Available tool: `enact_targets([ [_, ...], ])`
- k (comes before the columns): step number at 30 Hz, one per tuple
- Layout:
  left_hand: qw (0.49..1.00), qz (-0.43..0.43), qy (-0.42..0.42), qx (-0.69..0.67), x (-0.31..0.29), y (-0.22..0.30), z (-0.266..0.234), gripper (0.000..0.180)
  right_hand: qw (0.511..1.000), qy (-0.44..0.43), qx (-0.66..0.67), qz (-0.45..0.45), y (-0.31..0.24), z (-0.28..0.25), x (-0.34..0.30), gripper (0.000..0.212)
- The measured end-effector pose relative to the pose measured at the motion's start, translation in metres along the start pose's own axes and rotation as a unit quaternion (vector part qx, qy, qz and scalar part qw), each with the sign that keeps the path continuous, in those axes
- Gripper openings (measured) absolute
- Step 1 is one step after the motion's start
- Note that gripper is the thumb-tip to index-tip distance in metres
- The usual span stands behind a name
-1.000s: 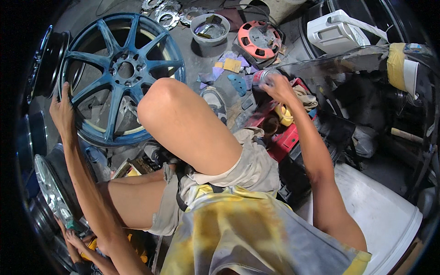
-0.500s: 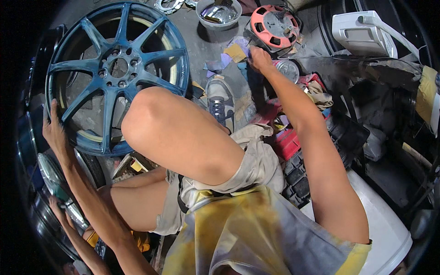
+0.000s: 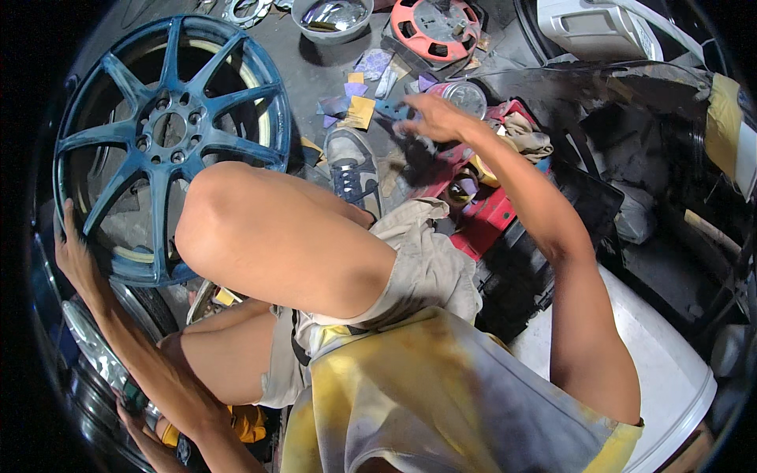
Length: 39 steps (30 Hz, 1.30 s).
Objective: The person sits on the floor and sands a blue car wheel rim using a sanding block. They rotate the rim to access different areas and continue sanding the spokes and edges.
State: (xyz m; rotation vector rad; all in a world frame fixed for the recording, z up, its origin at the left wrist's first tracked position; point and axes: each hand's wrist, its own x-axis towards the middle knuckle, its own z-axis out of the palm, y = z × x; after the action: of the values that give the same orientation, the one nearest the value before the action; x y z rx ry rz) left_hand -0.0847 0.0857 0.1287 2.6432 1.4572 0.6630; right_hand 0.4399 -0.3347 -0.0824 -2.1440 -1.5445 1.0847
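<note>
A blue multi-spoke car wheel (image 3: 217, 142) with scuffed, streaky paint stands at the left, beside my raised knee. My left hand (image 3: 76, 256) grips its outer edge at the lower left, fingers closed along the rim. My right hand (image 3: 434, 118) hovers near the middle of the floor, fingers apart, with nothing visible in it. Close to its fingertips lie yellow and purple scraps of sandpaper (image 3: 360, 113). Right beside the hand is a round tin (image 3: 465, 99). My sneaker (image 3: 351, 165) rests just below the scraps.
A water bowl (image 3: 333, 20) and a salmon-coloured ring-shaped part (image 3: 435, 31) are at the top. To the right lie a red tray (image 3: 479, 225), rags (image 3: 530, 142) and a white box (image 3: 599, 27). Another hand and forearm (image 3: 146, 441), perhaps a reflection, show at the lower left.
My right hand has drawn back from the scraps and its fingers have spread. My left hand stays on the wheel. The whole view has shifted, moving the scene slightly left.
</note>
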Motion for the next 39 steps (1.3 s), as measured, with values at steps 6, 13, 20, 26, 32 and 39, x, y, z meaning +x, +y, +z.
enact_targets([
  [6,0.999,-0.022,-0.01,-0.038,-0.006,-0.017,0.0,0.039,0.913,-0.28,0.188,0.23,0.015,-0.036,-0.113,0.023],
  [13,0.993,-0.085,-0.003,-0.085,0.0,0.012,0.007,0.039,0.965,-0.121,-0.028,0.231,0.078,0.12,-0.208,0.038],
  [20,0.99,-0.09,0.011,-0.109,-0.005,0.042,0.005,0.043,0.97,0.055,-0.122,0.202,0.03,0.168,-0.216,0.02],
  [26,0.999,-0.043,-0.015,-0.011,0.005,0.012,0.007,0.037,0.988,0.126,-0.007,0.091,0.088,0.173,-0.233,0.016],
  [32,0.984,-0.106,0.027,-0.142,-0.006,0.076,0.011,0.04,0.878,-0.137,0.319,0.328,0.039,0.034,-0.219,0.016],
  [39,0.98,-0.123,0.07,-0.139,-0.022,0.117,0.001,0.041,0.915,0.078,0.324,0.226,0.016,-0.064,-0.196,0.027],
])
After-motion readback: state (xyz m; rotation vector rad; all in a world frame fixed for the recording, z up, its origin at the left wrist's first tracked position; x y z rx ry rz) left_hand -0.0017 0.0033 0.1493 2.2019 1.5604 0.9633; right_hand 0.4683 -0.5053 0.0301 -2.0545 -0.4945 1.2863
